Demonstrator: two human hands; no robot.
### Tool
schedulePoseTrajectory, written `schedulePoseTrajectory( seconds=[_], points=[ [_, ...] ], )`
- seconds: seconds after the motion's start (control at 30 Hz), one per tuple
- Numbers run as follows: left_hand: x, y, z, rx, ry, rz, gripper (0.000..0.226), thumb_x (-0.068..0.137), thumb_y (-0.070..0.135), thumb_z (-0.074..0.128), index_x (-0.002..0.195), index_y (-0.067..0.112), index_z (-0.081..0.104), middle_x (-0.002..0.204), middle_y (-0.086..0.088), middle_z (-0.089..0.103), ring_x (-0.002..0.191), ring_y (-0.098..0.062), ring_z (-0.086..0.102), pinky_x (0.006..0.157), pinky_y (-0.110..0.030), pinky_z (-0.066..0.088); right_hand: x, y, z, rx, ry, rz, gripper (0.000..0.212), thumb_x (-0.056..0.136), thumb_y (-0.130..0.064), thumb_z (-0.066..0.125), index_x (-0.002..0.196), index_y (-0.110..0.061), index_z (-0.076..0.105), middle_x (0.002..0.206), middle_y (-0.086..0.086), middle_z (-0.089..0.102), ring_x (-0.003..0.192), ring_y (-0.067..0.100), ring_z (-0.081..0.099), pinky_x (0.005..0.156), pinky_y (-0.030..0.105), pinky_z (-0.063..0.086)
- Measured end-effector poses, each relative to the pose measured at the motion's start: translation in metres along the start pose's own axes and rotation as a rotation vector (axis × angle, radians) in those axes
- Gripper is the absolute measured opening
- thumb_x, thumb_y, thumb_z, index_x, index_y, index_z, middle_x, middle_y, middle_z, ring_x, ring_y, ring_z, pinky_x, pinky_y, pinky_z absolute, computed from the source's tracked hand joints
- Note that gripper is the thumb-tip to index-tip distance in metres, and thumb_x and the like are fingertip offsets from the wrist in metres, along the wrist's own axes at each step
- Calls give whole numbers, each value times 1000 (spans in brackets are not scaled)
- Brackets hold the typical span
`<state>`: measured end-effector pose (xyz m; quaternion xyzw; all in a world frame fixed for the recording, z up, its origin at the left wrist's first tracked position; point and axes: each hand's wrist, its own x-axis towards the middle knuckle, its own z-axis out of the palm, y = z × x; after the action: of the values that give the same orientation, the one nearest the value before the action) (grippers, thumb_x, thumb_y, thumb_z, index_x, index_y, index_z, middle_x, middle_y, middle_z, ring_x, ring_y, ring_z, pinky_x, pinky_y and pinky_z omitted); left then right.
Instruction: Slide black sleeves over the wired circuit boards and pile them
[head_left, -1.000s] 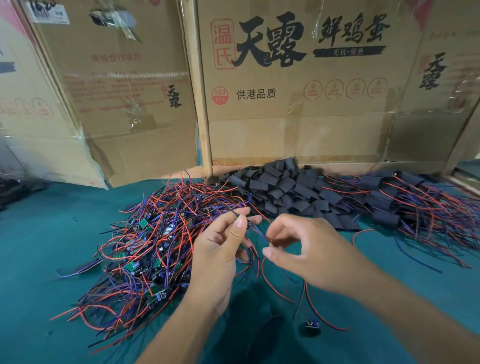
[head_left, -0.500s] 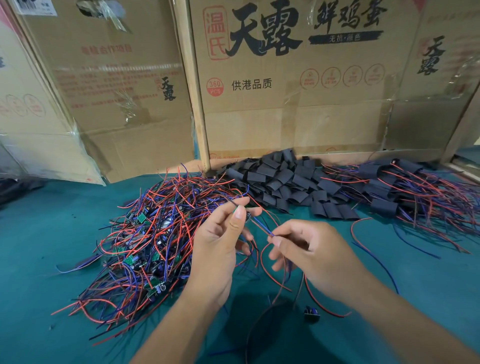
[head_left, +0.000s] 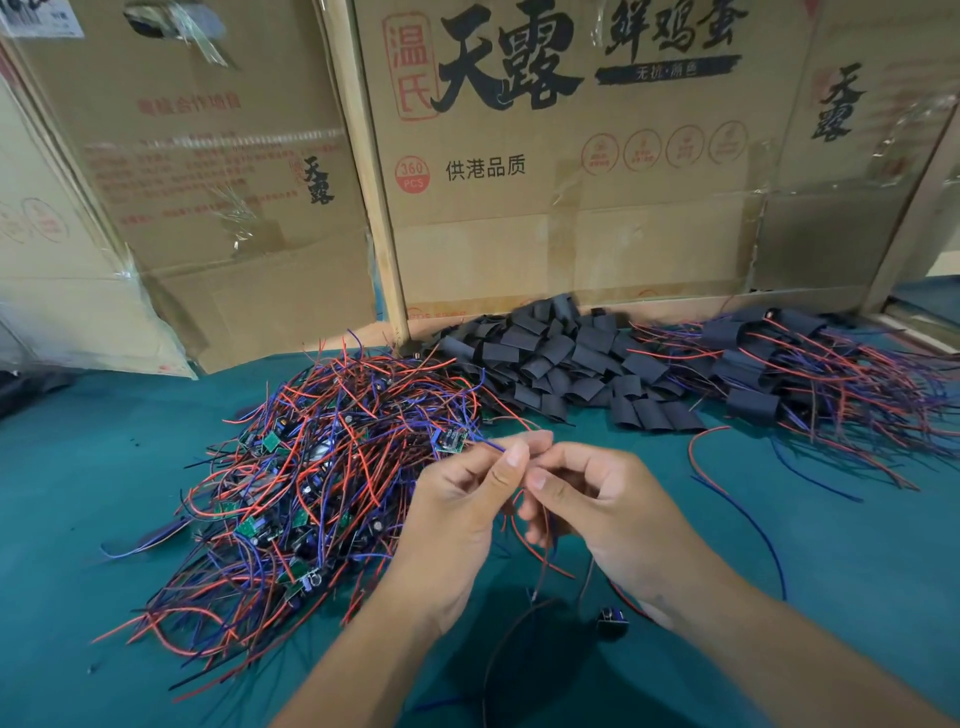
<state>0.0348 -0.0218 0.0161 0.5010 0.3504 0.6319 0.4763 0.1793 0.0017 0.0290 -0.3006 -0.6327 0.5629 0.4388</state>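
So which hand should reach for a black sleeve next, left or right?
Probably the right hand. The loose black sleeves lie ahead and to its side, while the left hand pinches the wired circuit board beside the tangled pile of unsleeved boards and would have to cross over.

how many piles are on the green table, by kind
Bare wired circuit boards: 1 pile, on the left
Empty black sleeves: 1 pile, at the back in the middle
Sleeved boards: 1 pile, on the right
Total: 3 piles. The pieces in each are too many and too tangled to count.
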Motion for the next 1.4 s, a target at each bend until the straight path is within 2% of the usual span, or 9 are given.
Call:
schedulePoseTrajectory(
  seconds=[0.1, 0.27, 0.53, 0.73, 0.87, 0.97, 1.07, 1.27, 1.4],
  points=[
    [1, 1, -4, 56, 58, 18, 31, 91, 35, 64, 99, 8, 76, 68, -13, 60, 61, -25, 52, 62, -33, 46, 0, 0, -3, -7, -12, 32, 15, 98, -6, 56, 92, -1, 68, 67, 5, 65, 58, 20, 60, 58, 29, 51],
    [6, 9, -13, 58, 205, 6, 31, 82, 41, 64, 78, 13, 78, 106, -3, 75, 69, -10, 48, 64, -30, 38, 2, -2, -14, -30, -6, 65, 15, 97, -6, 58, 87, -2, 69, 66, 6, 64, 58, 18, 59, 58, 22, 50],
    [3, -1, -5, 230, 145, 36, 27, 86, 38, 65, 90, 16, 80, 67, 5, 65, 59, -12, 44, 57, -17, 39, 4, 2, -14, -110, -13, 39, 16, 97, -7, 59, 84, -5, 68, 63, 1, 61, 56, 17, 54, 57, 23, 48],
    [8, -1, -11, 101, 250, 35, 28, 86, 34, 64, 86, 10, 78, 76, -6, 70, 64, -11, 58, 59, -21, 50, 38, 2, -62, -453, -100, 130, 15, 94, -16, 64, 80, -18, 68, 68, 1, 70, 57, 14, 64, 62, 27, 54],
    [10, -2, -12, 61, 282, 15, 27, 87, 32, 63, 85, 11, 79, 73, -6, 69, 63, -11, 59, 60, -21, 52, 116, 14, -84, -832, 108, 211, 20, 96, -19, 55, 84, -11, 69, 73, 4, 73, 59, 13, 68, 60, 39, 60],
    [9, -4, -12, 62, 283, 5, 27, 86, 32, 63, 85, 10, 79, 74, -7, 69, 63, -12, 59, 60, -20, 52, 163, 24, -79, -1058, 114, 382, 46, 98, -37, 55, 78, 2, 67, 70, 14, 73, 55, 22, 69, 58, 35, 61],
    [10, -5, -16, 46, 292, 8, 29, 86, 34, 64, 86, 9, 78, 75, -7, 68, 63, -13, 58, 60, -21, 51, 185, 33, -67, -1264, 92, 476, 58, 89, -58, 59, 69, -4, 60, 56, 9, 66, 38, 20, 59, 53, 26, 52],
    [12, -5, -17, 12, 312, 27, 29, 88, 32, 64, 85, 7, 78, 74, -6, 68, 63, -12, 58, 59, -20, 50, 201, 37, -54, -1202, 21, 647, 39, 89, -35, 71, 80, 0, 59, 56, 16, 61, 47, 27, 58, 47, 28, 42],
    [11, -6, -16, 10, 308, 13, 28, 88, 30, 63, 84, 7, 78, 74, -6, 68, 62, -11, 58, 59, -19, 50, 191, 40, -53, -1354, -21, 577, 27, 96, -23, 58, 78, -2, 57, 70, 19, 65, 53, 29, 59, 55, 33, 52]
  ],
)
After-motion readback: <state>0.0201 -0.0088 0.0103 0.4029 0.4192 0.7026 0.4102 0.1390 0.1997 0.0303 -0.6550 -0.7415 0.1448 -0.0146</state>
